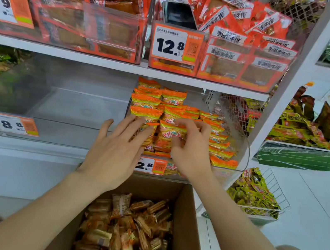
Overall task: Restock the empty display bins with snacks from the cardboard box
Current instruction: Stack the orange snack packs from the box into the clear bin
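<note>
We see right hand (190,148) pinching orange snack packet (168,136) in clear bin (241,157) on middle shelf (25,145). Left hand (115,153) beside it, fingers spread flat, grasping nothing, fingertips touching neighbouring packets. Both forearms reach over open cardboard box (186,226) of brown snacks (133,233). Empty bin (66,97) lies just left.

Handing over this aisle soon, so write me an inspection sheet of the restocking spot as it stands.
Surface: white shelf, two tiers visible.
Job's things: cardboard box open, holding brown snack packs; clear bin empty; orange packets stacked in the neighbouring bin.
Clutter: phone lying on the red packs above.
Grippers: left hand flat, fingers spread; right hand pinching an orange packet.
Cables: nothing seen.
Surroundings: wire baskets of yellow packs at right.
</note>
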A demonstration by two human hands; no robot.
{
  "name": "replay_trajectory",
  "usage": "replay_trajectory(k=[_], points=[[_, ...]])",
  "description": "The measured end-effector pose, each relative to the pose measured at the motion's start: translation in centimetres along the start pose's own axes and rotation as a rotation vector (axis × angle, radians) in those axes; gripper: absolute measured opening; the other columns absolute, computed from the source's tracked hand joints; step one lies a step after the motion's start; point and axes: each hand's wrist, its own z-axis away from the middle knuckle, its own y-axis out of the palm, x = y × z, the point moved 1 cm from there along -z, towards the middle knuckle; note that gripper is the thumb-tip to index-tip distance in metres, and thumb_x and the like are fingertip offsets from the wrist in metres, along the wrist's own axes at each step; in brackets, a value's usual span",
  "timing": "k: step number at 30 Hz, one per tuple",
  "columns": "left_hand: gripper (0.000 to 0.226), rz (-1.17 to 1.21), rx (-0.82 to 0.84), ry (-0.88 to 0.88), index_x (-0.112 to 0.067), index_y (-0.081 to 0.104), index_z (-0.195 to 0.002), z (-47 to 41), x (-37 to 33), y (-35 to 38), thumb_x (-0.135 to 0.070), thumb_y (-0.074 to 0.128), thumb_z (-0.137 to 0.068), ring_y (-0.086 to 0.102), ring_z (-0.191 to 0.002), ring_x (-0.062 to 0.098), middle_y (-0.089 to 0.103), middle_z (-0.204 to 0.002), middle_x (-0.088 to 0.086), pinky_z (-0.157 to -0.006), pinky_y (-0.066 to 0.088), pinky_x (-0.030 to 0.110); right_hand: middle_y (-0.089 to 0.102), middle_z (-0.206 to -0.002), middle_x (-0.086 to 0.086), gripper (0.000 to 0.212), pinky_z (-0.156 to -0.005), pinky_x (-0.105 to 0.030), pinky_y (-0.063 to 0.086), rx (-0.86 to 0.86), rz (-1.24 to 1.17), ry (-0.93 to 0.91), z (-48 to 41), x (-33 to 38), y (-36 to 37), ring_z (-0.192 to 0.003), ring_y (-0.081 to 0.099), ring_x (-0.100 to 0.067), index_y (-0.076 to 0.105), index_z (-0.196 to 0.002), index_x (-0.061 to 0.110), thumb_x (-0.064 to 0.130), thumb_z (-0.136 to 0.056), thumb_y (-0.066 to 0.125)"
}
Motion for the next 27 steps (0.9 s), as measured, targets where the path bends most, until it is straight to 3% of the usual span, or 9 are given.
replay_trajectory(k=[5, 7, 9, 12, 14, 16, 20, 24, 27], points=[[0.052, 0.04, -0.008, -0.034, -0.023, 0.044, -0.158, -0.2, -0.3, 0.2, -0.035, 0.05, -0.107, 0.03, -0.156, 0.023, 0.043, -0.163, 0.002, -0.118, 0.035, 0.056, 0.026, -0.169, -0.002, 0.087, -0.114, -0.034, 0.037, 0.169, -0.311, 0.212, -1.5, 0.5, 0.8, -0.149, 0.036, -0.021, 0.006, -0.166, 0.023, 0.02, -0.102, 0.065], [0.052, 0.058, -0.004, -0.036, -0.023, 0.043, -0.158, -0.1, -0.4, 0.2, -0.035, 0.049, -0.107, 0.028, -0.157, 0.023, 0.042, -0.164, 0.002, -0.118, 0.035, 0.056, 0.042, -0.159, -0.003, 0.084, -0.106, -0.036, 0.047, 0.158, -0.328, 0.182, -2.1, 0.1, 0.9, -0.128, 0.054, -0.013, 0.011, -0.165, 0.024, 0.023, -0.102, 0.067], [0.052, 0.069, 0.0, -0.038, -0.023, 0.043, -0.158, 0.0, -0.4, 0.1, -0.036, 0.048, -0.107, 0.029, -0.157, 0.023, 0.042, -0.164, 0.002, -0.117, 0.036, 0.056, 0.057, -0.128, 0.005, 0.076, -0.078, -0.023, 0.047, 0.141, -0.266, 0.126, -2.2, -0.4, 0.7, -0.078, 0.055, 0.004, 0.019, -0.161, 0.027, 0.024, -0.102, 0.066], [0.053, 0.075, 0.008, -0.042, -0.023, 0.043, -0.158, 0.1, -0.4, 0.1, -0.036, 0.047, -0.108, 0.029, -0.157, 0.022, 0.042, -0.164, 0.002, -0.117, 0.036, 0.055, 0.057, -0.133, 0.006, 0.064, -0.064, -0.022, 0.042, 0.113, -0.236, 0.069, -2.3, -0.9, 0.0, -0.062, 0.05, -0.006, 0.031, -0.157, 0.031, 0.025, -0.102, 0.064], [0.053, 0.08, 0.015, -0.045, -0.023, 0.042, -0.159, 0.2, -0.3, 0.1, -0.037, 0.047, -0.108, 0.029, -0.157, 0.023, 0.041, -0.165, 0.001, -0.118, 0.037, 0.056, 0.052, -0.136, 0.013, 0.059, -0.065, -0.026, 0.05, 0.123, -0.292, 0.067, -2.2, -0.9, -0.5, -0.085, 0.058, -0.02, 0.034, -0.155, 0.03, 0.021, -0.104, 0.062], [0.054, 0.084, 0.023, -0.046, -0.024, 0.04, -0.16, 0.3, -0.2, 0.1, -0.038, 0.045, -0.108, 0.029, -0.157, 0.022, 0.04, -0.165, 0.001, -0.118, 0.036, 0.056, 0.044, -0.142, 0.016, 0.057, -0.081, -0.014, 0.048, 0.159, -0.32, 0.073, -2.0, -1.1, -0.8, -0.097, 0.057, 0.0, 0.036, -0.154, 0.032, 0.019, -0.105, 0.062], [0.056, 0.088, 0.043, -0.032, -0.025, 0.036, -0.162, 0.5, 0.1, 0.2, -0.04, 0.042, -0.109, 0.024, -0.158, 0.021, 0.034, -0.168, 0.0, -0.12, 0.033, 0.057, 0.04, -0.145, 0.01, 0.054, -0.078, -0.008, 0.045, 0.249, -0.333, 0.096, -2.4, -1.4, -1.5, -0.105, 0.053, 0.017, 0.04, -0.151, 0.036, 0.021, -0.104, 0.063], [0.057, 0.119, 0.047, -0.007, -0.026, 0.03, -0.164, 0.6, 0.4, 0.7, -0.039, 0.041, -0.11, 0.01, -0.162, 0.022, 0.02, -0.174, 0.001, -0.126, 0.025, 0.057, 0.04, -0.156, 0.013, 0.065, -0.12, -0.044, 0.03, 0.344, -0.117, -0.033, -2.4, -1.5, -1.2, -0.145, 0.035, -0.016, 0.032, -0.156, 0.039, 0.032, -0.102, 0.067], [0.057, 0.157, 0.052, 0.005, -0.026, 0.028, -0.165, 0.5, 0.4, 0.9, -0.038, 0.038, -0.11, 0.0, -0.163, 0.021, 0.011, -0.176, 0.001, -0.129, 0.018, 0.057, 0.04, -0.149, 0.003, 0.069, -0.12, -0.055, 0.025, 0.265, 0.038, -0.085, -2.0, -1.5, -0.3, -0.141, 0.034, -0.027, 0.038, -0.15, 0.045, 0.037, -0.093, 0.077]])
